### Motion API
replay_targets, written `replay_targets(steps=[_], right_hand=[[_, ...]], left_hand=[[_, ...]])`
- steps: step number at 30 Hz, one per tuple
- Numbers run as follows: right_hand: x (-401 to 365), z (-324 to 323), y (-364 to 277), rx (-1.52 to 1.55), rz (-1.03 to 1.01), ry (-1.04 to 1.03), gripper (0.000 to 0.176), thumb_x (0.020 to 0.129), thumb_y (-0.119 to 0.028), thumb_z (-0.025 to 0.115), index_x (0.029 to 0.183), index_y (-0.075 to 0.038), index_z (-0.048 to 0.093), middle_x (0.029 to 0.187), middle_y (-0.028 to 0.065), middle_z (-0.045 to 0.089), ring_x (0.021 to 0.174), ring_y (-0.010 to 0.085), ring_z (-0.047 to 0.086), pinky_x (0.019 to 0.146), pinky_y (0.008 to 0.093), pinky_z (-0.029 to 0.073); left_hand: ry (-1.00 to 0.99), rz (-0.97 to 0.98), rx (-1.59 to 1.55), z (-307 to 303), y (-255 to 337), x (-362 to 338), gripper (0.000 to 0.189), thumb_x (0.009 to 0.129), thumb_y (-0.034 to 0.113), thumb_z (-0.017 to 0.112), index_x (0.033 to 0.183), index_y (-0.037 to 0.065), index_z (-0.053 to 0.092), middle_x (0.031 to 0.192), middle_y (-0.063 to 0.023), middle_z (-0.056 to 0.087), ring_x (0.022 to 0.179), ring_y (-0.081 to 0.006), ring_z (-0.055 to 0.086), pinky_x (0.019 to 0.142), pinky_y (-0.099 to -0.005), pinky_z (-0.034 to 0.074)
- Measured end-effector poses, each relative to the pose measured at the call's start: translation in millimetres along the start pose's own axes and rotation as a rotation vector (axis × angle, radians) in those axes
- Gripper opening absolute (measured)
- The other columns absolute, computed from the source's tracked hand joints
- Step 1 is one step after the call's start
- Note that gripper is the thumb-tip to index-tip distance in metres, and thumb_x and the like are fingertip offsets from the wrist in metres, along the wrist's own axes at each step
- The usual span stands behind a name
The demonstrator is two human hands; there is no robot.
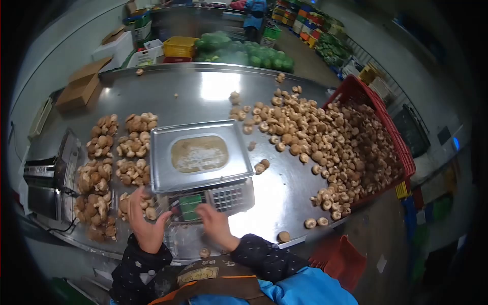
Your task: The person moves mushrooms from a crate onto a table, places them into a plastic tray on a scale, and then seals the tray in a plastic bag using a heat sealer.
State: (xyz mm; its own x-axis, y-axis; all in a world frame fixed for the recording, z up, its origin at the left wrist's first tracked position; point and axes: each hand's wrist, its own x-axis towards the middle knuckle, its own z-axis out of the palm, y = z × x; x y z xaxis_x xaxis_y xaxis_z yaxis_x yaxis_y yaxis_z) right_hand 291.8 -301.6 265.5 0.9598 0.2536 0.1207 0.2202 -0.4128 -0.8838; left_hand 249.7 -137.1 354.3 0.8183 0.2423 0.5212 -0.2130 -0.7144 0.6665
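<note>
My left hand [146, 223] is beside the scale's front left corner, thumb and fingers spread apart. It is next to the nearest pile of shiitake mushrooms [124, 207] and partly covers it. My right hand [217, 224] is in front of the scale's green display [191, 207], fingers loosely bent, with nothing visible in them. The metal pan [161, 175] of the weighing scale [239, 197] holds no mushrooms; a worn, whitish patch marks its middle. Something clear, like plastic film [179, 241], lies on the table between my hands, and a single mushroom [204, 252] sits near the edge.
Several mushroom groups [95, 175] line the left, beside a dark metal device [48, 175]. Loose mushrooms [315, 129] spill from a tipped red basket [394, 119] on the right. A cardboard box [79, 86] stands at the far left; a person [255, 15] is in the background.
</note>
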Motion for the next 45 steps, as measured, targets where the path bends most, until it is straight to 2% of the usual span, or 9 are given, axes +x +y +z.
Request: replay_targets(steps=[4,12,13,15,25,29,30,37,45], right_hand=[[-11.5,-86.4,27.1,0.098,0.093,0.207,0.019,0.092,-0.016,0.047,0.105,-0.007,0.057,0.087,0.0181,0.062,0.078,0.0368,0.061,0.064,0.0397,0.047],[-81.1,-272.1,137.3,-0.381,0.430,0.580,0.025,0.088,-0.016,0.055,0.111,-0.009,0.056,0.076,0.0102,0.060,0.067,0.0241,0.059,0.063,0.0344,0.045],[-90.3,-300.9,141.6,-0.429,0.431,0.704,0.024,0.087,-0.016,0.055,0.110,-0.008,0.056,0.082,0.0113,0.060,0.073,0.0249,0.058,0.066,0.0349,0.045],[-108.3,-349.5,161.5,-0.492,0.407,0.757,0.023,0.086,-0.014,0.055,0.107,-0.006,0.055,0.086,0.0128,0.056,0.077,0.0273,0.055,0.068,0.0362,0.043],[-141.5,-362.5,271.6,-0.692,0.368,0.583,0.014,0.079,-0.009,0.058,0.087,-0.003,0.047,0.081,0.0149,0.046,0.079,0.0337,0.044,0.071,0.0431,0.033],[-137.4,-367.2,267.6,-0.739,0.278,0.557,0.014,0.079,-0.009,0.058,0.085,-0.004,0.047,0.081,0.0138,0.047,0.077,0.0326,0.045,0.070,0.0421,0.033],[-136.0,-366.8,266.6,-0.693,0.269,0.610,0.013,0.078,-0.009,0.058,0.085,-0.004,0.047,0.080,0.0133,0.048,0.076,0.0326,0.045,0.070,0.0421,0.033],[-132.0,-367.2,262.1,-0.637,0.267,0.659,0.013,0.074,-0.008,0.057,0.084,-0.005,0.049,0.078,0.0122,0.050,0.077,0.0333,0.048,0.070,0.0428,0.035],[-130.7,-364.5,263.4,-0.686,0.238,0.621,0.015,0.074,-0.008,0.057,0.087,-0.004,0.051,0.081,0.0134,0.051,0.079,0.0348,0.048,0.072,0.0428,0.035]], left_hand=[[-0.424,-0.721,-1.052,66.6,32.1,10.1,0.057,0.076,-0.010,0.061,0.128,0.001,0.040,0.120,-0.0129,0.051,0.106,-0.0230,0.056,0.087,-0.0351,0.049],[-0.984,-1.416,-1.192,333.0,62.8,-34.4,0.036,0.093,0.010,0.033,0.128,0.006,0.041,0.126,-0.0184,0.047,0.106,-0.0418,0.052,0.083,-0.0613,0.042],[-1.018,-1.374,-1.004,365.0,72.2,-36.4,0.035,0.091,0.010,0.038,0.125,0.003,0.044,0.117,-0.0174,0.055,0.101,-0.0364,0.056,0.082,-0.0506,0.046],[-1.481,-0.186,-0.408,473.4,2.6,-81.3,0.034,0.087,0.006,0.044,0.121,-0.001,0.046,0.103,-0.0170,0.062,0.098,-0.0309,0.059,0.079,-0.0401,0.049],[-1.311,-0.647,-0.321,577.0,216.9,-71.1,0.025,0.085,0.022,0.054,0.099,0.005,0.066,0.089,-0.0130,0.067,0.082,-0.0199,0.064,0.075,-0.0297,0.049],[-1.136,-0.396,-0.465,614.9,234.5,-84.3,0.023,0.085,0.016,0.055,0.102,0.003,0.065,0.087,-0.0090,0.068,0.076,-0.0167,0.064,0.068,-0.0281,0.049],[-0.934,-1.064,-0.962,620.8,242.3,-91.6,0.023,0.082,0.003,0.052,0.101,0.002,0.064,0.084,-0.0087,0.067,0.072,-0.0170,0.063,0.064,-0.0283,0.049],[-1.181,-1.421,-1.043,583.6,235.4,-49.3,0.040,0.069,-0.010,0.054,0.107,0.003,0.057,0.090,-0.0117,0.065,0.082,-0.0242,0.065,0.066,-0.0330,0.055],[-1.017,-1.287,-1.487,547.8,211.8,-58.8,0.054,0.074,-0.020,0.039,0.123,0.003,0.045,0.116,-0.0140,0.056,0.106,-0.0300,0.058,0.086,-0.0439,0.053]])
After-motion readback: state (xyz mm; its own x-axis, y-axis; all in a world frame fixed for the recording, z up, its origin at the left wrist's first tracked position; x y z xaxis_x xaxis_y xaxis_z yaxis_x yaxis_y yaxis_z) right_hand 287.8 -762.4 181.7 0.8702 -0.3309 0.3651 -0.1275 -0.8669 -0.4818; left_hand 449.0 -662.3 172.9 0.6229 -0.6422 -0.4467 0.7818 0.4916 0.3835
